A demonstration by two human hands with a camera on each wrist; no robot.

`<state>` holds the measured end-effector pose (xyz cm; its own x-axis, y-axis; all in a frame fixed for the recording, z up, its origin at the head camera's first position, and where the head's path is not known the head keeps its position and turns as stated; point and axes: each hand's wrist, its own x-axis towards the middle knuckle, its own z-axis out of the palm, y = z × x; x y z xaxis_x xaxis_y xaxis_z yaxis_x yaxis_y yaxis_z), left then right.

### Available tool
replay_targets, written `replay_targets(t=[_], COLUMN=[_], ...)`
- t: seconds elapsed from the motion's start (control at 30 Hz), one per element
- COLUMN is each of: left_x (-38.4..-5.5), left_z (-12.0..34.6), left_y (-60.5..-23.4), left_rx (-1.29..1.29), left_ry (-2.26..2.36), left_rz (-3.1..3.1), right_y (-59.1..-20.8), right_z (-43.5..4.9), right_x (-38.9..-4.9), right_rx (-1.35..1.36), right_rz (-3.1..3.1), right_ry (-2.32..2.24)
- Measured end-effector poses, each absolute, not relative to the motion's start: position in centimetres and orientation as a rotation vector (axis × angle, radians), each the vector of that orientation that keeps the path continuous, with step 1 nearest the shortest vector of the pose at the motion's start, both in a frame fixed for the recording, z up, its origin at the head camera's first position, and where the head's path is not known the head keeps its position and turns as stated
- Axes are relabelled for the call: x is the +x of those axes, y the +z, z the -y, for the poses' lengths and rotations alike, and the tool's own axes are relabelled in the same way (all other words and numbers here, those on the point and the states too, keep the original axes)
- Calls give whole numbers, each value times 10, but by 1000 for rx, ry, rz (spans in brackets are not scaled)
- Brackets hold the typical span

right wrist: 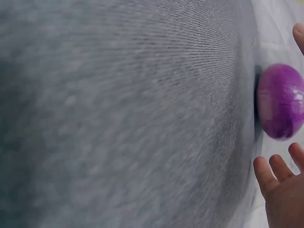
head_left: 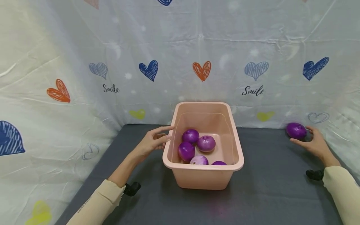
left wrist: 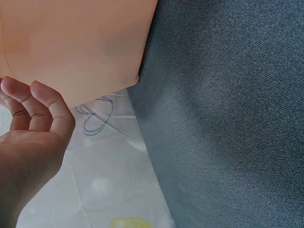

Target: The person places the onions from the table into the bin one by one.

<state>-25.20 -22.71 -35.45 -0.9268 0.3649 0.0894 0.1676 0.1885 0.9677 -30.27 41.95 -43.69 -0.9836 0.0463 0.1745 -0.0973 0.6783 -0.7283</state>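
Observation:
A pink plastic bin (head_left: 202, 176) stands on the table with several red onions (head_left: 206, 143) inside. The near wall partly hides two of them. At the bin's left rim is my left hand (head_left: 150, 143), its fingertips at the edge and its fingers loosely bent. In the left wrist view, those fingers (left wrist: 50, 107) lie beside the bin's outer wall (left wrist: 80, 42). Far right, a single red onion (head_left: 296, 131) lies at the table's back edge. My right hand (head_left: 316, 143) is spread close around it. A gap shows between the fingers (right wrist: 280, 168) and the onion (right wrist: 281, 102) in the right wrist view.
Dark grey cloth covers the table (head_left: 270, 187). A pale sheet printed with hearts (head_left: 202, 71) hangs right behind the table's back edge, and more of it runs along the left and right sides.

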Motion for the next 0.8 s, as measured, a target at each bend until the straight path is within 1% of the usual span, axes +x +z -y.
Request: replay_targets(t=[0.37, 0.67, 0.8], left_x=[-251, -252, -251], left_z=[227, 226, 227], left_y=[-357, -356, -357], left_rx=[514, 534, 532], left_ry=[1832, 1834, 1841], left_rz=[-2307, -2291, -2291], right_y=[-435, -433, -434], right_z=[-417, -416, -414], right_x=[-319, -324, -326], right_rx=[24, -58, -40], right_rz=[2710, 2723, 2705], right_ry=[1187, 1139, 1089])
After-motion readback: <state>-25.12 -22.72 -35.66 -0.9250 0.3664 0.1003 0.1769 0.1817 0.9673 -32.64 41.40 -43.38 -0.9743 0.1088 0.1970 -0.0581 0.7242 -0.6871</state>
